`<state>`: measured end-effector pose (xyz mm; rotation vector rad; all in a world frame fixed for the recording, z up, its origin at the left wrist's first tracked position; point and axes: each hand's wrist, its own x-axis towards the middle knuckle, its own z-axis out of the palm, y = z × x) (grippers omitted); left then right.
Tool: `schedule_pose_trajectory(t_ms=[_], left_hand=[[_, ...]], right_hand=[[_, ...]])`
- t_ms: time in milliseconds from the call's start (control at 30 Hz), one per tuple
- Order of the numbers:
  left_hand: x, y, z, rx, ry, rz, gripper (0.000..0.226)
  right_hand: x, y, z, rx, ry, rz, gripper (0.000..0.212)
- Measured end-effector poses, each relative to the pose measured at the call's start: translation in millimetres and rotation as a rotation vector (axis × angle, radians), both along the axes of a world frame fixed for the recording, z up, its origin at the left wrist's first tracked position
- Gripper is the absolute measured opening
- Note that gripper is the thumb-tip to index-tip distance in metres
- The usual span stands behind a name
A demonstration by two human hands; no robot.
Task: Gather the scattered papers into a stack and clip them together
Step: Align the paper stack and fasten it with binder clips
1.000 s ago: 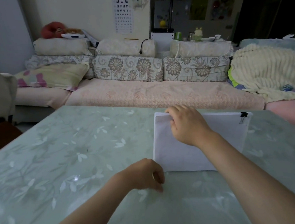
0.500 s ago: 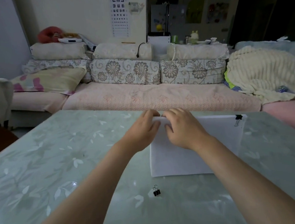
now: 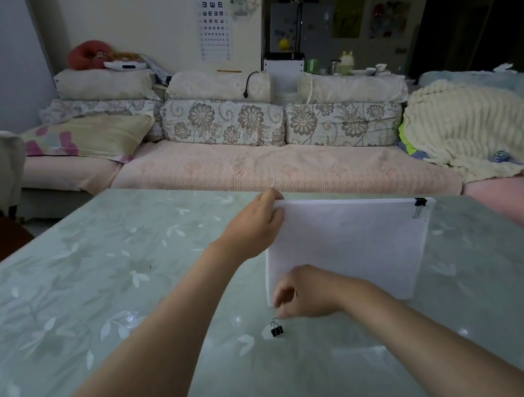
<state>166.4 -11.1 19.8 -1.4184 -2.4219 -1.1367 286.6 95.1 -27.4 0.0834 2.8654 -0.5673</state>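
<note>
Right hand [image 3: 305, 292] dropped, perhaps touching clip [image 3: 276, 328].

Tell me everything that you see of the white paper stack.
The paper stack is white, plain sheets squared together, standing on its long lower edge on the table. A black binder clip sits on its top right corner. The left hand grips the top left corner; the right hand is before the lower left corner.

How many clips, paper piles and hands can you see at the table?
Paper stack: 1
Binder clips: 2, a loose one and one on the stack's corner
Hands: 2, left hand and right hand
Total: 5
</note>
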Motion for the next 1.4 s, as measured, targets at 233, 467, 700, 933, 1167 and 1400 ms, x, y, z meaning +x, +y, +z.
schedule_pose_trajectory(t_ms=[233, 467, 700, 933, 1167, 1400], left_hand=[[-6.3, -1.0, -0.2, 0.098, -0.066, -0.005, 0.009], [-11.7, -1.0, -3.4, 0.104, -0.079, 0.026, 0.015], [-15.6, 0.0, 0.4, 0.134, -0.058, 0.052, 0.019], [-15.0, 0.2, 3.1, 0.144, -0.021, 0.069, 0.022], [-14.0, 0.7, 4.3, 0.147, -0.049, 0.066, 0.020], [-14.7, 1.8, 1.6, 0.150, -0.052, 0.082, 0.023]], right_hand=[[-5.9, -7.6, -24.5, -0.138, -0.079, 0.006, 0.014], [-6.9, 6.2, 29.2, -0.488, 0.133, -0.098, 0.012], [-0.2, 42.0, 104.4, -0.617, 0.710, -0.274, 0.030], [-18.8, 39.0, 106.8, -0.504, 0.724, -0.336, 0.033], [-21.1, 33.9, 114.3, -0.229, 0.703, -0.327, 0.013], [-27.3, 23.2, 116.1, -0.055, 0.746, -0.257, 0.009]])
